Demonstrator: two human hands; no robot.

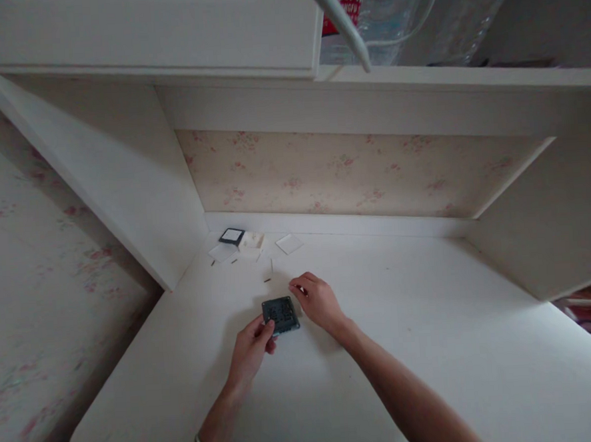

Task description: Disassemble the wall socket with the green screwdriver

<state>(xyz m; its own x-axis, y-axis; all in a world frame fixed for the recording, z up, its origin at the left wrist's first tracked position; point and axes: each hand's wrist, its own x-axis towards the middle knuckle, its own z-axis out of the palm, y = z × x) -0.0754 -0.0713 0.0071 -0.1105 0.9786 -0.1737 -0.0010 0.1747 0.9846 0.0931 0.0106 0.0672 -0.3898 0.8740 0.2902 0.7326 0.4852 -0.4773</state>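
Note:
My left hand (251,350) is closed on the lower left edge of a dark square module (281,314), its thumb lying on the face. The module has a thin rim, corner holes and small raised parts, and it is held tilted above the white desk. To its upper right, my right hand (316,301) is apart from it, with thumb and forefinger pinched together. Whatever sits between those fingertips is too small to make out. Just beyond the hands lies a small dark screw-like piece (267,280).
At the back left of the desk (410,374) are a black-framed square piece (231,235), a cream square box (251,242), clear square plates (289,243) and several small pieces. Above hangs a shelf (416,70) with plastic bottles (392,8) and a white cable.

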